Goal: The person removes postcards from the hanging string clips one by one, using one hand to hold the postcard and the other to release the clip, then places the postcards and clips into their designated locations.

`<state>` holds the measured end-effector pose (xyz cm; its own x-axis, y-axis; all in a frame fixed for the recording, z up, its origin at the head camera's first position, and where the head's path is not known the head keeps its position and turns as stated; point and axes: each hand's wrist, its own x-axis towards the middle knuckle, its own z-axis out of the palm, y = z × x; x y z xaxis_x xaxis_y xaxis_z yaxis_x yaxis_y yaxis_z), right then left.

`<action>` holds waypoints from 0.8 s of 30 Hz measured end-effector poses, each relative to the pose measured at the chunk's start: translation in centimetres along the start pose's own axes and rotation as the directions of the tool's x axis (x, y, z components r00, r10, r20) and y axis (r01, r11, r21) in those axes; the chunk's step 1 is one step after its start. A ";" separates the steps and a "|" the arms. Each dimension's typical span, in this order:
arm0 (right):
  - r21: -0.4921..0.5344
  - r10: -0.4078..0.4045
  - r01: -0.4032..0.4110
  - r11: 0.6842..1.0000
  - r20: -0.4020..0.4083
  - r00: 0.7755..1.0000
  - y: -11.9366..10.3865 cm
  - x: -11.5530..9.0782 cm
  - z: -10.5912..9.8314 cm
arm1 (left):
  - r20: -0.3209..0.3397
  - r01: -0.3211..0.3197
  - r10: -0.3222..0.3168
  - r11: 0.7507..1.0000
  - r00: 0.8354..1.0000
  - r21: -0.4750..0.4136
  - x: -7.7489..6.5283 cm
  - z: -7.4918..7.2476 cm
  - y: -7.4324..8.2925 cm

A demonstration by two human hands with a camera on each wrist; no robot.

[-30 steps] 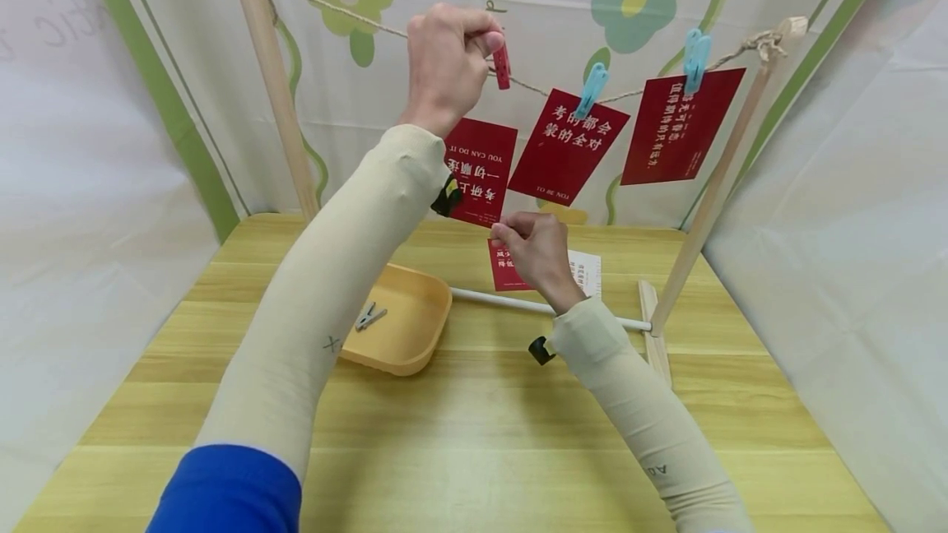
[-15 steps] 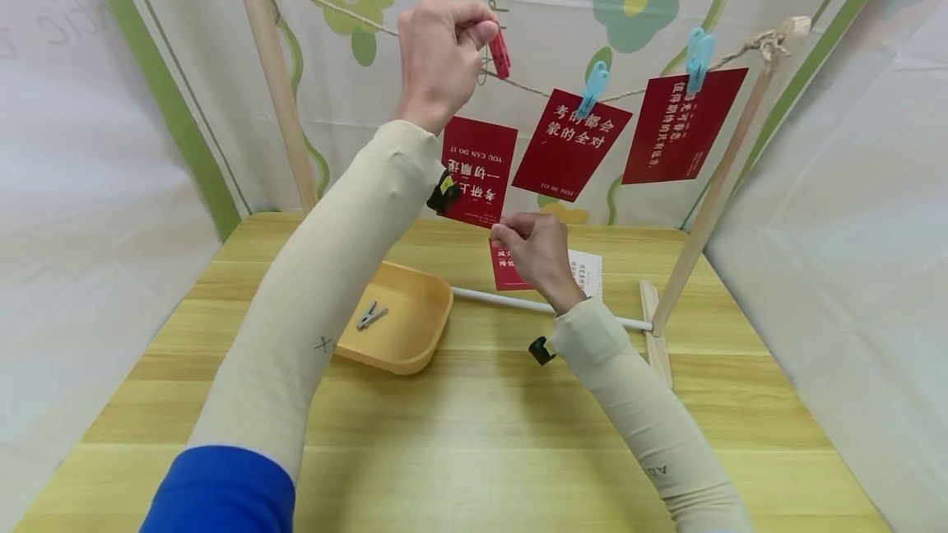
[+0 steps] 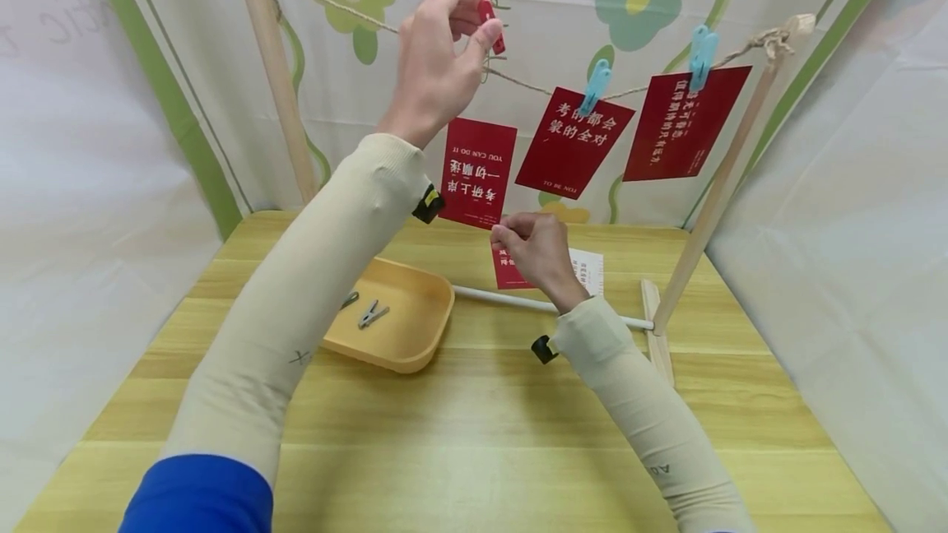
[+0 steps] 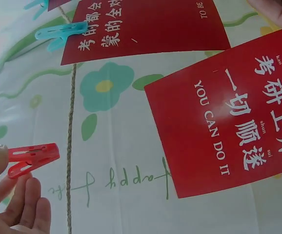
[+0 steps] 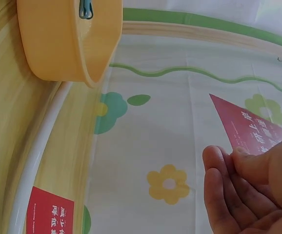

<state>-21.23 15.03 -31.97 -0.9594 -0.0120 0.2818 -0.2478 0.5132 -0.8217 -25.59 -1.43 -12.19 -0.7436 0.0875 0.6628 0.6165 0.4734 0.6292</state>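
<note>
My left hand (image 3: 437, 60) is raised by the rope (image 3: 518, 82) and pinches a red clothespin (image 3: 492, 26) between thumb and fingers. In the left wrist view the clothespin (image 4: 33, 157) points toward the rope (image 4: 69, 146) with a small gap between them. Lower down, my right hand (image 3: 541, 257) pinches the bottom corner of a red card (image 3: 477, 171) with white writing. That card (image 4: 219, 117) hangs below the rope, apart from it. The right wrist view has thumb and forefinger of the right hand (image 5: 253, 190) meeting at the card's edge (image 5: 246, 126).
Two red cards (image 3: 573, 150) (image 3: 685, 130) hang from blue clothespins (image 3: 596, 87) (image 3: 702, 56). Wooden posts (image 3: 277, 81) (image 3: 729, 179) carry the rope. A yellow tray (image 3: 407, 336) with clothespins stands on the table (image 3: 474, 442). Behind the right hand lie a red card (image 3: 511, 272) and a white card (image 3: 590, 270).
My left hand has risen slightly and shifted left, taking the red clothespin up with it and tilting it. My right hand and its card have barely moved.
</note>
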 end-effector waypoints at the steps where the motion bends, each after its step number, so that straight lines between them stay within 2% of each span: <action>1: -0.006 0.001 -0.001 1.000 0.005 1.000 0.1 0.0 0.0 | -0.002 -0.004 0.004 1.000 1.000 -0.005 -0.1 -0.1 0.0; 15: -0.042 0.024 -0.022 0.999 0.042 0.999 0.2 0.0 0.0 | -0.010 -0.023 0.022 0.995 1.000 -0.094 -2.0 -1.7 -1.0; 24: -0.029 0.055 -0.053 0.998 0.062 0.997 0.3 0.0 -0.1 | 0.020 -0.015 0.017 0.995 1.000 -0.095 -3.4 -2.7 -1.9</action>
<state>-21.32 15.29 -32.13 -0.9781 -0.0367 0.2051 -0.1923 0.5378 -0.8208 -23.57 -5.03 -14.53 -0.7379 0.1129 0.6654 0.6496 0.3862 0.6549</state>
